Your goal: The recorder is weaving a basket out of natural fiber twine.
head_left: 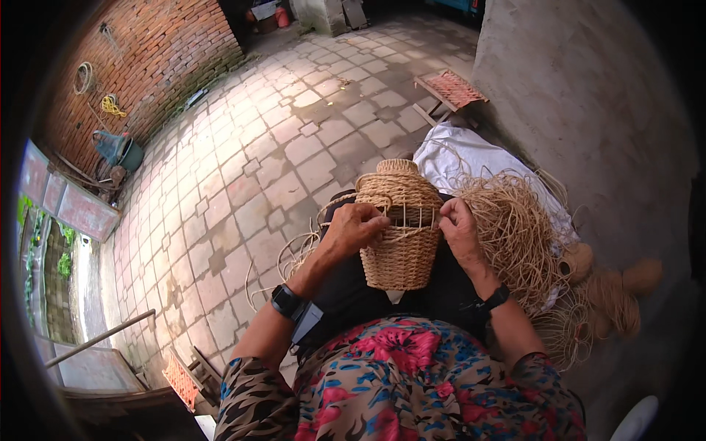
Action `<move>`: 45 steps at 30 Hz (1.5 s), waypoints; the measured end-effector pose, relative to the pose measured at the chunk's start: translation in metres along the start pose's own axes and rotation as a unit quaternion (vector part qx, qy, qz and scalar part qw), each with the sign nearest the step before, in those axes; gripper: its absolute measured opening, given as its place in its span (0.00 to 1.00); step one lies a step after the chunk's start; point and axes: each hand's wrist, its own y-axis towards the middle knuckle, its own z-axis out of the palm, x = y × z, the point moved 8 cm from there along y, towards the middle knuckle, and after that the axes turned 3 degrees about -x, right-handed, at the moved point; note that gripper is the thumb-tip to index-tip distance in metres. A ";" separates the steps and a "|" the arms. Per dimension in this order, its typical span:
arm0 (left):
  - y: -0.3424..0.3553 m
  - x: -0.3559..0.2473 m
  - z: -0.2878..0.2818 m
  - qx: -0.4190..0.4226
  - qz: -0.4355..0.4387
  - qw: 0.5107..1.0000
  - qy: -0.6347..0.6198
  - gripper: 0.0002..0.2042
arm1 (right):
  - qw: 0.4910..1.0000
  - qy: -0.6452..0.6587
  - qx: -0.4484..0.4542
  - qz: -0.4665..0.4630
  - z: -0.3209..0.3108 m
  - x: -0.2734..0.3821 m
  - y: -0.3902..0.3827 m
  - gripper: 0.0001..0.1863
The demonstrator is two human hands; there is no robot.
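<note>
A tan woven basket, shaped like a vase with a narrow neck, rests across my lap. Around its middle runs an open band where bare upright stakes show between the woven parts. On the left side of that band, my left hand is closed, thumb and fingers pinching a straw cord that loops out to the left. My right hand is closed too, its fingertips pinched against the basket's right edge at the same height. What lies between the right fingertips is too small to make out.
To my right, a big heap of loose straw cord lies on a white sack, with several cord bundles beside it. A low stool stands ahead by the grey wall. Paving stones cover the floor.
</note>
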 end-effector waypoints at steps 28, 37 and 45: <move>0.010 0.021 -0.010 -0.170 0.064 0.980 0.085 0.15 | 0.999 -0.047 -0.002 0.012 -0.010 -0.035 -0.003 0.05; 0.016 0.009 -0.006 -0.128 0.075 0.989 0.022 0.15 | 0.994 -0.110 0.012 0.008 -0.010 -0.030 0.011 0.06; -0.003 0.058 -0.032 -0.112 -0.051 0.988 -0.089 0.14 | 0.945 -0.320 0.068 0.007 0.006 -0.030 0.018 0.09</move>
